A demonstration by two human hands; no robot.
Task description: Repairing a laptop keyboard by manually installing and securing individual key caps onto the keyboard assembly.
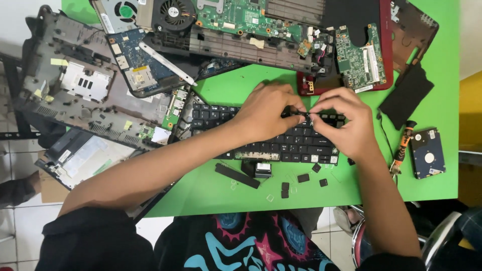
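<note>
A black laptop keyboard (296,143) lies on the green table (241,85) in front of me. My left hand (268,113) rests over its upper middle, fingertips pinching a small black key piece (303,115). My right hand (341,123) meets it from the right, pinching the same piece just above the top key rows. Several loose black key caps (303,177) and a long black bar key (237,175) lie on the table below the keyboard.
Dismantled laptop shells (80,85), green circuit boards (359,57) and a fan (173,12) crowd the far and left side. A hard drive (428,153), an orange-handled screwdriver (403,145) and a black pad (405,94) lie at the right.
</note>
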